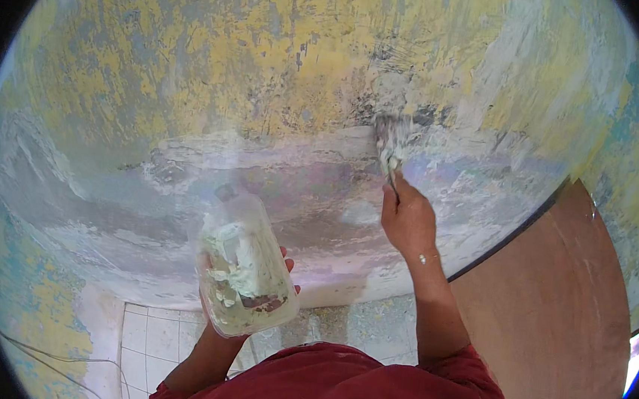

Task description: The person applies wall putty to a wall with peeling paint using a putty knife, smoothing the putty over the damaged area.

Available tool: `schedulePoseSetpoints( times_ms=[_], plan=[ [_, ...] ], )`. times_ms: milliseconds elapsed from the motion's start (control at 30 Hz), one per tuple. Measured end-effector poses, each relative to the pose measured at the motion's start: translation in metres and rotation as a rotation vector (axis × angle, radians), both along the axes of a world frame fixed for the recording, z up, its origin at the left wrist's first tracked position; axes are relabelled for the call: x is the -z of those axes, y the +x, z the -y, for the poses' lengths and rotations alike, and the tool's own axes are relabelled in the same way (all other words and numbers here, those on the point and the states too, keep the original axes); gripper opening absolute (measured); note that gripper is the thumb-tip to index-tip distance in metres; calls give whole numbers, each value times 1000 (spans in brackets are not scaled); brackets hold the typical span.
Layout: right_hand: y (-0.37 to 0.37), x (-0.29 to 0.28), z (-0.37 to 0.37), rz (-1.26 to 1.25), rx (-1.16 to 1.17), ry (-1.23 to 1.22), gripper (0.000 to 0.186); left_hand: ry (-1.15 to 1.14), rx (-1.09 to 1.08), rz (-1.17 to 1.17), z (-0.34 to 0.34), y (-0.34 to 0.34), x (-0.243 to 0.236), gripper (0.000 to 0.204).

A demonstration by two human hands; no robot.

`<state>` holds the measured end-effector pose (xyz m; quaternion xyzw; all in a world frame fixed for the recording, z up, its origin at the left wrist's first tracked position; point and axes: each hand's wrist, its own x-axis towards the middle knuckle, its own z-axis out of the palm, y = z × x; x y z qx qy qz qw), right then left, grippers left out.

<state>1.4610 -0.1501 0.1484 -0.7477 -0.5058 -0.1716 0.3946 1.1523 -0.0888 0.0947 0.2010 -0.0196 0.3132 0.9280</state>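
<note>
My right hand [408, 220] is raised to the wall and grips a putty knife [390, 143] whose blade, smeared with pale filler, presses flat against the wall [268, 83]. My left hand [284, 266] holds a clear cut-open plastic container [245, 267] from underneath, tilted toward me. Lumps of pale greenish-white putty lie inside it. The container hangs at chest height, left of and below the knife. Both forearms come out of red sleeves [364, 390] at the lower edge.
The wall shows peeling yellow and blue-grey paint above and a broad whitish skimmed band [185, 189] lower down. A brown wooden door or board [550, 315] stands at the right. White floor tiles [151, 336] lie below, with a thin cable [44, 362] at the lower left.
</note>
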Motion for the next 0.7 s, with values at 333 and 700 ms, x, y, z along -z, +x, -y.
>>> schedulePoseSetpoints(
  times_ms=[333, 700],
  plan=[
    [-28, 5, 43, -168, -147, 149, 38, 11, 20, 48, 3, -23, 2, 89],
    [-38, -52, 11, -40, 28, -36, 40, -54, 31, 17, 0, -12, 5, 90]
  ],
)
